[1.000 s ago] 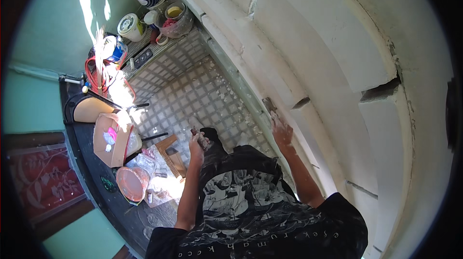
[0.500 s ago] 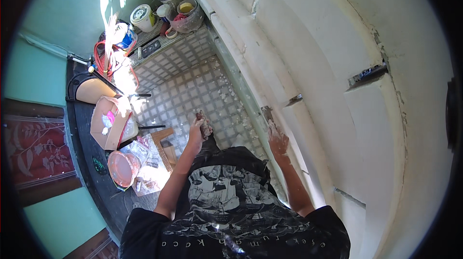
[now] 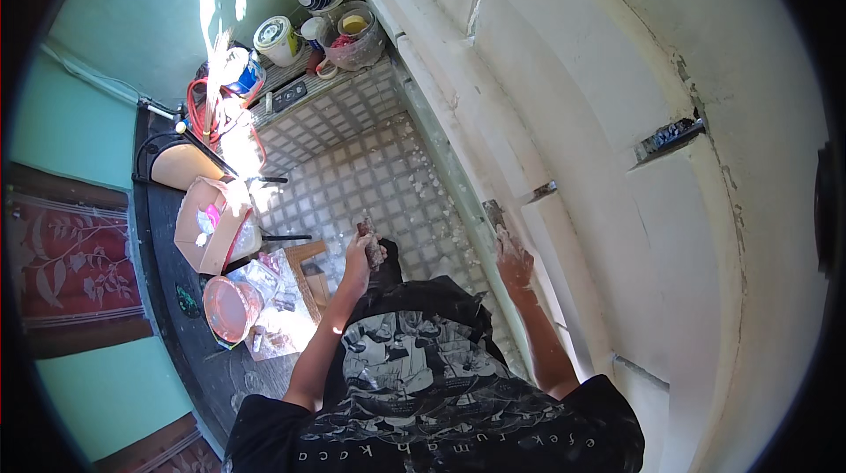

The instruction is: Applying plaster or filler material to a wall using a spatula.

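My left hand (image 3: 356, 263) is closed around a reddish-brown piece smeared with whitish putty (image 3: 372, 245), perhaps a putty board or scraper; its exact kind is unclear. On the right, my right hand (image 3: 513, 261), coated in white, grips a small flat putty knife (image 3: 493, 212). The knife's blade lies at the lower ledge of the pale plastered wall (image 3: 573, 164). Both hands are low in front of my body, apart from each other.
Putty crumbs dot the tiled floor (image 3: 352, 182). Left are a dark bench (image 3: 167, 253), a cardboard box (image 3: 211, 239) and a pinkish bucket (image 3: 231, 307). Paint pails (image 3: 277, 39) and a clear tub (image 3: 357, 48) stand at the back. A slot (image 3: 668, 140) cuts the wall.
The view has shifted slightly, so the room appears a little farther right and lower. My left hand has drawn slightly nearer my body; the putty knife remains at the ledge.
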Available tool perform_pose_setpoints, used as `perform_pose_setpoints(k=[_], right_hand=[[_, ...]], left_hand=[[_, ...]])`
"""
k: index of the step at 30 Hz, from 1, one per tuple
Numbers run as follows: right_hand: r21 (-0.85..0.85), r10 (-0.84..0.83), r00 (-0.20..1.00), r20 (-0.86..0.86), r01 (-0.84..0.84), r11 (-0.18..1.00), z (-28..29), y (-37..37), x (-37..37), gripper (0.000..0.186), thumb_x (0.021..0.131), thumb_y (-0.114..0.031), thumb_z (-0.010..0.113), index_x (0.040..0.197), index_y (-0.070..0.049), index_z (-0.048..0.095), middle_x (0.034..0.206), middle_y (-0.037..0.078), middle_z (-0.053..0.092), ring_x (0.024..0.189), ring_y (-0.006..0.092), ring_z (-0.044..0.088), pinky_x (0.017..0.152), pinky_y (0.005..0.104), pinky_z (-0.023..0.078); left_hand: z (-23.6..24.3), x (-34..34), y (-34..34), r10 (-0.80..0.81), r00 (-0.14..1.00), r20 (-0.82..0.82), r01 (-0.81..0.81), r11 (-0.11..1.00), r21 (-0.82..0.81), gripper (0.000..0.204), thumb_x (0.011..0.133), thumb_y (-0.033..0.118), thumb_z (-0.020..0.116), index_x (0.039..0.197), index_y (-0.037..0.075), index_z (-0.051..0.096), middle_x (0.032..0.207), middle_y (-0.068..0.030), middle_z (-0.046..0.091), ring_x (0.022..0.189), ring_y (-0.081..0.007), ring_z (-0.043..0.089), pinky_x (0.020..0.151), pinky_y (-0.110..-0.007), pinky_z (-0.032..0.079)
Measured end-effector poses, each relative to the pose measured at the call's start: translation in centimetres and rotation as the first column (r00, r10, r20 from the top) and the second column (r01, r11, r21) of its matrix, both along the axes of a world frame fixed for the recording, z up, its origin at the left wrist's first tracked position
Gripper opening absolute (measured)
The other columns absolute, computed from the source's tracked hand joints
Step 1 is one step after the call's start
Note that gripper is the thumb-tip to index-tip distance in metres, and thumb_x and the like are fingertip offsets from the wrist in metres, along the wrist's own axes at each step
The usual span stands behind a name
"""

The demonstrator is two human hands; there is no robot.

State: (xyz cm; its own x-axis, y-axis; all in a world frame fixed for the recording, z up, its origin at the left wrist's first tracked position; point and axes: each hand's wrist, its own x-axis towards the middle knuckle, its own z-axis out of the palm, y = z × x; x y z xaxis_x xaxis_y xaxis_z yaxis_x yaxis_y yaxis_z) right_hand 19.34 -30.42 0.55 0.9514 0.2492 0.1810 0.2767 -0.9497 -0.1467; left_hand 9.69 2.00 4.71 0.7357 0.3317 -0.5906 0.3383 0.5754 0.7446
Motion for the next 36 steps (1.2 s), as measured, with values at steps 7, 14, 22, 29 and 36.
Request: perform_pose_setpoints(k=[7,14,22,29,36], right_hand=[[0.103,0.026,0.998,0.055,-0.032,0.994,0.0,4.1,5.0,0.031,0.088,-0.029,0.055,0.118,-0.021,0.057,0.092,0.005,0.064,0.080,0.0240,0.063,0.063,0.0391,0.052],[0.054,-0.009,1.000,0.012,0.009,0.999,-0.2,0.3,-1.5,0.030,0.086,-0.028,0.057,0.116,-0.023,0.058,0.085,0.002,0.063,0.072,0.0218,0.063,0.061,0.0380,0.051],[0.024,-0.053,0.967,0.250,0.049,0.999,-2.3,3.8,3.9,0.028,0.086,-0.029,0.058,0.113,-0.023,0.061,0.091,-0.001,0.065,0.074,0.0191,0.064,0.063,0.0369,0.051],[0.001,-0.010,0.974,0.225,0.010,1.000,-1.5,3.3,2.3,0.032,0.084,-0.030,0.060,0.115,-0.026,0.061,0.089,-0.001,0.066,0.073,0.0195,0.062,0.066,0.0374,0.050],[-0.037,0.101,0.911,0.400,-0.094,0.995,-3.4,6.3,8.4,0.033,0.082,-0.022,0.058,0.115,-0.021,0.060,0.091,0.005,0.064,0.077,0.0231,0.063,0.063,0.0396,0.050]], left_hand=[[-0.2,1.3,-1.2,-0.073,0.997,-0.001,0.072,0.996,-0.042,0.022,0.092,0.020,0.045,0.108,0.005,0.047,0.088,-0.0089,0.058,0.067,-0.0181,0.060,0.061,-0.033,0.052],[-0.7,0.9,-0.8,-0.076,0.997,-0.030,0.076,0.997,-0.031,0.022,0.091,0.021,0.047,0.103,0.004,0.050,0.080,-0.0085,0.058,0.066,-0.0183,0.060,0.062,-0.033,0.052],[0.6,3.9,-4.4,-0.160,0.987,-0.002,0.159,0.984,-0.077,0.027,0.090,0.019,0.045,0.113,0.004,0.047,0.095,-0.0082,0.056,0.068,-0.0176,0.060,0.058,-0.030,0.051],[-0.2,2.5,-3.1,-0.136,0.991,0.017,0.136,0.989,-0.059,0.026,0.090,0.018,0.046,0.112,0.004,0.046,0.092,-0.0075,0.056,0.066,-0.0181,0.059,0.059,-0.031,0.051],[-1.0,2.2,-2.3,-0.085,0.996,0.023,0.087,0.993,-0.086,0.021,0.091,0.018,0.045,0.107,0.004,0.046,0.087,-0.0075,0.055,0.068,-0.0185,0.060,0.061,-0.033,0.053]])
